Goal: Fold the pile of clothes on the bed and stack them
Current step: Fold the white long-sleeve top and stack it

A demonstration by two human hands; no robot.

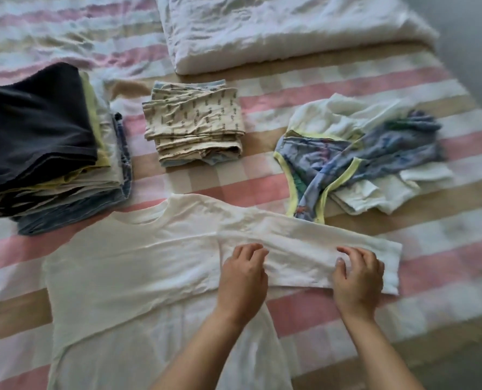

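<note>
**Both hands on a white shirt's sleeve**

Head view: a white shirt [138,277] lies spread flat on the striped bedsheet [313,313], with one long sleeve stretched out sideways. The left hand [241,273] and right hand [358,273] both rest on that sleeve, a little apart. Their fingers are curled and pinch the fabric.

Beyond the shirt's collar, to the left, stands a tall stack of folded clothes [37,142] topped by a dark garment. Straight beyond the shirt sits a smaller folded patterned stack [195,128]. Just beyond the sleeve lies the unfolded pile [360,153], white pieces and a blue print with yellow trim, touching the sleeve's far edge. Farthest from the shirt lies a folded white duvet [290,32].
</note>
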